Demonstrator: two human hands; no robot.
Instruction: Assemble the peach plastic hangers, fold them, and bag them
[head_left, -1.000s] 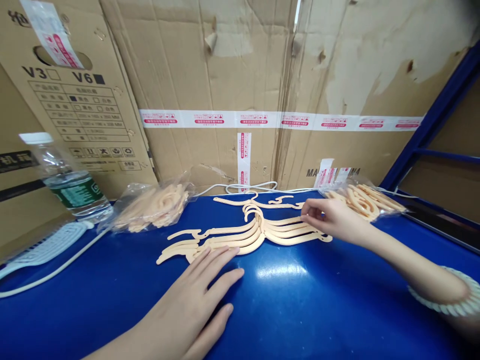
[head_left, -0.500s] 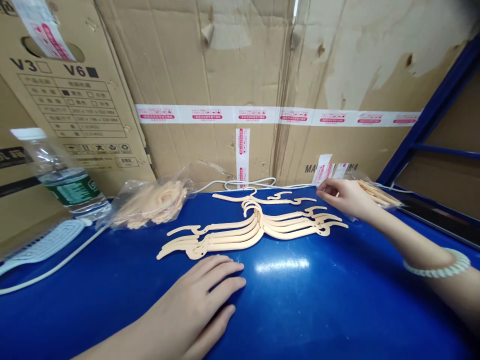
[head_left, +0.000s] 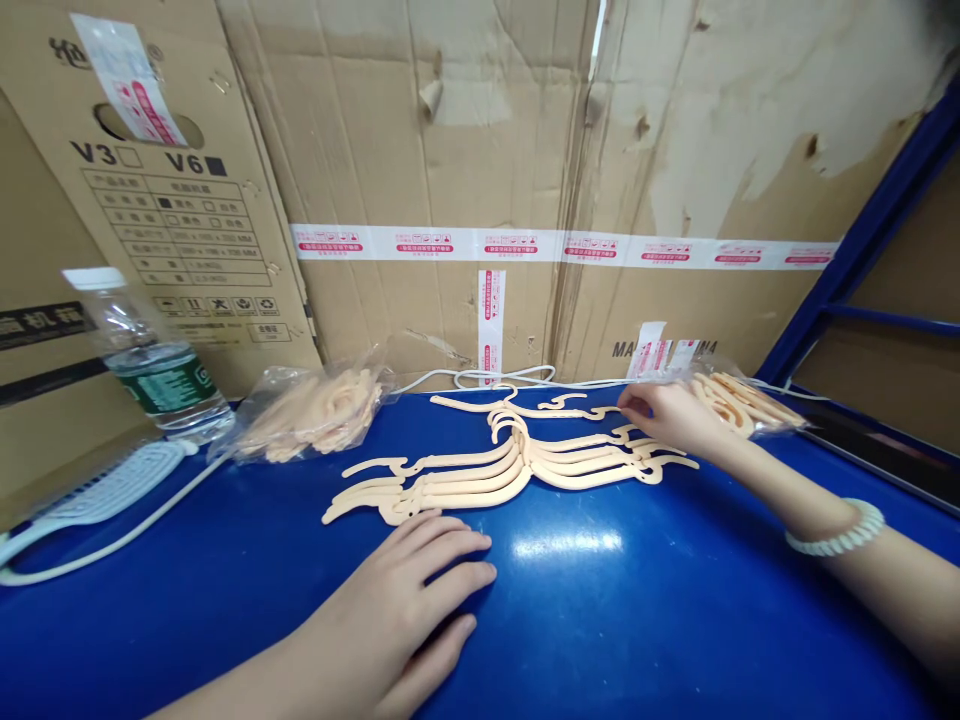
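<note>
Several beige plastic clothes hangers lie overlapped on the blue tabletop, hooks towards the middle. Behind them is another beige hanger, with a small loose beige piece just beyond its right arm. My right hand has its thumb and fingers pinched together at the right tip of that rear hanger. Its fingertips cover the tip, so what they grip, if anything, is hidden. My left hand rests on the table in front of the stack, fingers apart and nothing in it, fingertips close to the nearest hanger's left arm.
Clear bags of beige parts lie at the left and right. A water bottle and a pale blue hairbrush are at far left. A white cable crosses the table. Cardboard walls the back; a blue metal frame stands right.
My right hand has come left and down from beside the right bag to the rear hanger's tip. My left hand stays where it was. The view has shifted slightly.
</note>
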